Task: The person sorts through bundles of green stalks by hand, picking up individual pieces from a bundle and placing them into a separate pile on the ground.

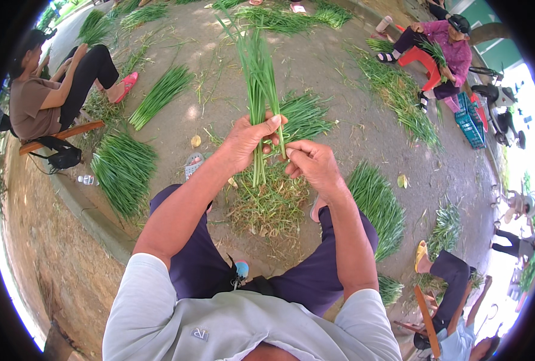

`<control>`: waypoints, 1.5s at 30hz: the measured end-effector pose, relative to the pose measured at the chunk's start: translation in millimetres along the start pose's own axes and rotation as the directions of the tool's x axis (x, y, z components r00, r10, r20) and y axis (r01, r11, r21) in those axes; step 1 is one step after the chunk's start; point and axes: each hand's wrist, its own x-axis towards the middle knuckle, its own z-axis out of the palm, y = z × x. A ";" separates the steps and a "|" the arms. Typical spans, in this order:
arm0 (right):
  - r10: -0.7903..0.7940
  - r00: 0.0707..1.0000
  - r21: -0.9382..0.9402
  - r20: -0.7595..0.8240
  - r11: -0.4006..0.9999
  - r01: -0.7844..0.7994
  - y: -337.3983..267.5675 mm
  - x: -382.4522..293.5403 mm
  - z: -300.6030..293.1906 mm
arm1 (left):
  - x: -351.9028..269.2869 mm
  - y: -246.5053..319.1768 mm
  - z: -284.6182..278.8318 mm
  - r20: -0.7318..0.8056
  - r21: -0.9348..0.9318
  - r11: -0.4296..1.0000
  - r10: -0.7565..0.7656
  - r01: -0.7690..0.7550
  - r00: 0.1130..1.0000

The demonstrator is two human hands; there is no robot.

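Note:
My left hand [251, 140] grips a bunch of long green garlic chives [256, 76], leaves pointing away from me and pale stem ends below the palm. Close beside it on the right, my right hand [310, 160] pinches the lower end of a few stems with thumb and forefinger. Below both hands a heap of yellowed leaf trimmings [269, 203] lies on the ground between my feet. Just beyond my right hand lies a loose pile of green chives [303, 115].
Chive piles lie left [123, 169] and right [375, 207]. A person on a wooden stool sits at the left; others sit at the upper right and lower right. A plastic bottle [87, 180] lies by the curb [87, 221]. Teal crates [470, 122] stand at the right.

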 end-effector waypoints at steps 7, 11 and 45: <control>-0.010 0.999 0.027 0.045 1.000 0.009 -3.0 -0.4 1.9 | -2.3 3.8 0.3 0.071 0.032 0.999 -0.008 0.006 0.997; -0.008 1.000 0.054 0.021 0.998 0.007 0.0 0.1 -0.2 | -2.0 3.9 1.3 0.053 -0.015 1.000 -0.007 0.008 0.999; -0.070 0.997 0.085 -0.020 0.994 0.072 -8.4 1.2 3.0 | -5.5 5.6 4.6 0.092 0.074 0.996 0.039 -0.046 0.995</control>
